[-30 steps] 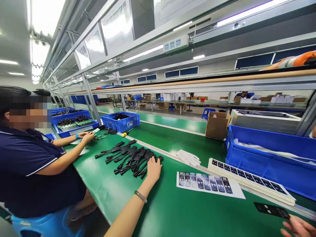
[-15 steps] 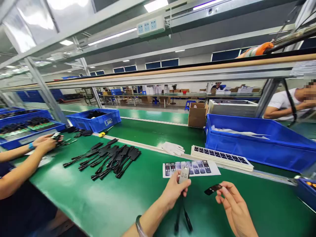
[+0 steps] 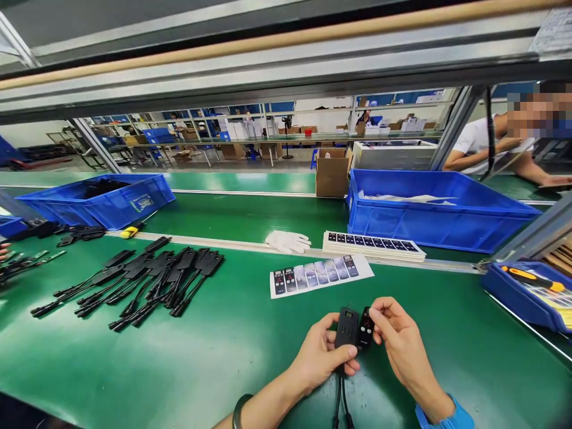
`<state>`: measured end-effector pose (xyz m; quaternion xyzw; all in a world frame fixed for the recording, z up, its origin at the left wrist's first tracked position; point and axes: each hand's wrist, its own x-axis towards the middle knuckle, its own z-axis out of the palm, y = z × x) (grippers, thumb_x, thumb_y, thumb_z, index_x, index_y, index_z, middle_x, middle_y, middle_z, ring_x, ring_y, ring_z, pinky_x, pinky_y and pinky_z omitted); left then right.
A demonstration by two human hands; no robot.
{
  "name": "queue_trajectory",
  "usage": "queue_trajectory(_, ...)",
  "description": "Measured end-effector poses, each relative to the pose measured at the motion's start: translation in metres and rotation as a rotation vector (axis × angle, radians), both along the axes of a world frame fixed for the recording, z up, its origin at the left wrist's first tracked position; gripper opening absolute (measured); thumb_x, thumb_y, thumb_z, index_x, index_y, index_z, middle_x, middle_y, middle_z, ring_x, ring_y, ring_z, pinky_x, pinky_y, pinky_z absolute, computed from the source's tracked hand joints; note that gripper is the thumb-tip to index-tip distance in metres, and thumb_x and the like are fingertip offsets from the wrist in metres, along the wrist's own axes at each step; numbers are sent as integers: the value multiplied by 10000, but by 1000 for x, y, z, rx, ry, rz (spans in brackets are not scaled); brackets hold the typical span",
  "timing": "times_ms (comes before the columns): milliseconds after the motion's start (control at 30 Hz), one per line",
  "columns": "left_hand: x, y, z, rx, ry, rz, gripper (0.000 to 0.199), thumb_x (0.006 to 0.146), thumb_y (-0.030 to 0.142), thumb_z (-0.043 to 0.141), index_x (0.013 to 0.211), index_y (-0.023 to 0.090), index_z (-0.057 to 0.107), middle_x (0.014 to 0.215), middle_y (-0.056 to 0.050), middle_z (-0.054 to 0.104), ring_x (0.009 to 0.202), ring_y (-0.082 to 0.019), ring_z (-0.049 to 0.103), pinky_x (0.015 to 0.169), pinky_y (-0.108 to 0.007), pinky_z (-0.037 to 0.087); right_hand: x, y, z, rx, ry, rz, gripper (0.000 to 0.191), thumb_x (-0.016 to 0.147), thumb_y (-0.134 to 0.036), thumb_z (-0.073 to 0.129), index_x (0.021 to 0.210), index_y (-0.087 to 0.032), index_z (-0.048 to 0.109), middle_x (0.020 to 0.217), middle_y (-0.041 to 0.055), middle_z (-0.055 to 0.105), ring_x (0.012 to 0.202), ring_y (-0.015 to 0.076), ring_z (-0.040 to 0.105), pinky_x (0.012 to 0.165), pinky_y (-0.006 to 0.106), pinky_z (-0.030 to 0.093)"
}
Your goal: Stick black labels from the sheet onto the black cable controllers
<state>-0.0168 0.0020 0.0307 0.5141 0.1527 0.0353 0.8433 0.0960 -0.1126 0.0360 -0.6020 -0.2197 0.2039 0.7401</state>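
Observation:
My left hand (image 3: pixel 319 351) grips a small black controller box (image 3: pixel 347 328) with a little display window, and two black cables hang down from it. Between thumb and finger, my right hand (image 3: pixel 399 333) pinches a black label sticker (image 3: pixel 366 329) with a display cut-out and pale button marks. The sticker is close beside the box's right edge; whether they touch I cannot tell. Just behind the hands lies a label sheet (image 3: pixel 319 277) with some dark stickers and bare spots on it. To the left, a pile of black cabled controllers (image 3: pixel 165 274) rests on the green table (image 3: pixel 214 363).
A stack of label sheets (image 3: pixel 373 247) and a white glove (image 3: pixel 288 241) lie along the metal strip. Blue bins stand at back right (image 3: pixel 438 223) and back left (image 3: pixel 105 199). A blue tray (image 3: pixel 527 298) holds a yellow-and-black cutter. A co-worker (image 3: pixel 482 143) sits across.
The sticker in my right hand has come left and upright beside the box. My left hand has turned the box so its dark display face shows. The view has tilted down and shifted right.

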Motion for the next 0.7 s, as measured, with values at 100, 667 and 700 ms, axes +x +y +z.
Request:
queue_trajectory(100, -3, 1, 3, -39, 4, -37, 635, 634, 321, 794, 1140, 127, 463, 718, -51, 671, 587, -142, 667, 584, -230, 533, -2, 0, 3, -67, -37, 12, 227, 785, -400, 682, 817, -203, 574, 680, -42, 505, 463, 62, 418, 423, 189, 356)
queue_trajectory(667, -7, 1, 10, -137, -20, -132, 636, 709, 146, 710, 1273, 201, 422, 984, -111, 690, 867, -235, 690, 799, -363, 523, -12, 2, 11, -165, -55, 36, 283, 736, -450, 703, 801, -190, 613, 650, -11, 565, 467, 90, 469, 403, 202, 443)
queue_trajectory(700, -7, 1, 9, -137, -29, -136, 622, 721, 156, 707, 1272, 204, 424, 994, -112, 688, 870, -236, 690, 798, -361, 523, -13, 3, 12, -171, -53, 33, 290, 731, -458, 704, 797, -191, 613, 650, -10, 568, 466, 92, 471, 401, 205, 444)
